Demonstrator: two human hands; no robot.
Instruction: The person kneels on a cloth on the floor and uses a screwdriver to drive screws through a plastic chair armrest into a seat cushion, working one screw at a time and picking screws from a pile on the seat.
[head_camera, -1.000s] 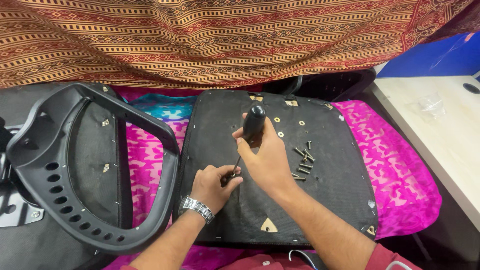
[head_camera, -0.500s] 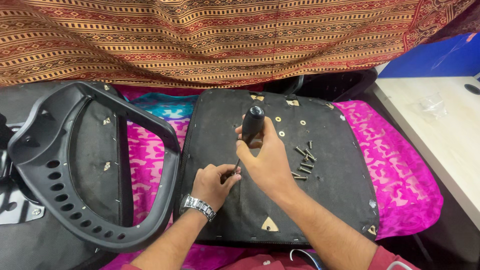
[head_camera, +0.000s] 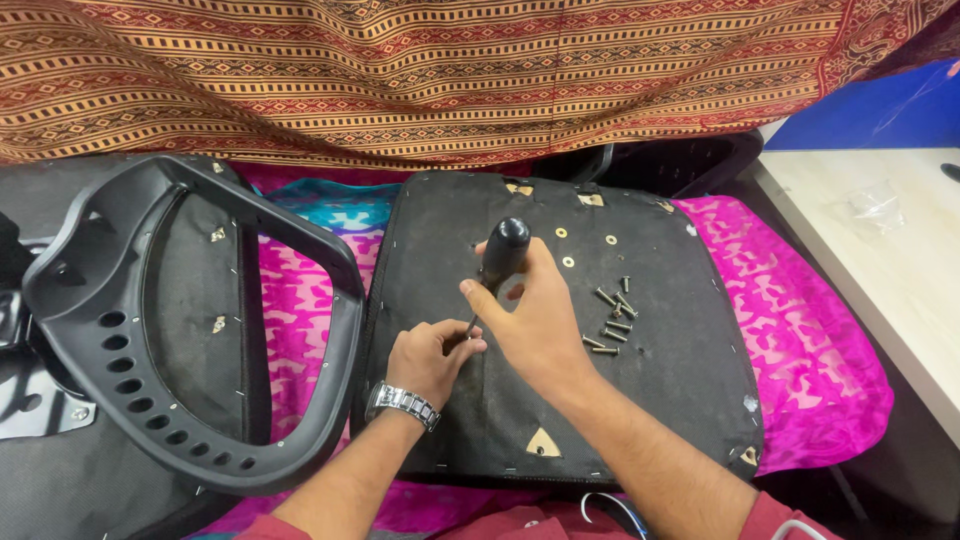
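The right hand (head_camera: 535, 320) is closed around a black-handled screwdriver (head_camera: 498, 262), held nearly upright over the black fabric-covered underside of a chair seat (head_camera: 660, 400). The left hand (head_camera: 432, 357) pinches the thin metal shaft low down, so the tip and any screw under it are hidden. Loose dark metal screws (head_camera: 612, 320) lie just beside the right hand. A black plastic chair frame (head_camera: 150, 400) is well apart, on the left.

Bright, even overhead light; colours are vivid, shadows soft and short. The picture is sharp throughout, with slight wide-angle bending at the edges.
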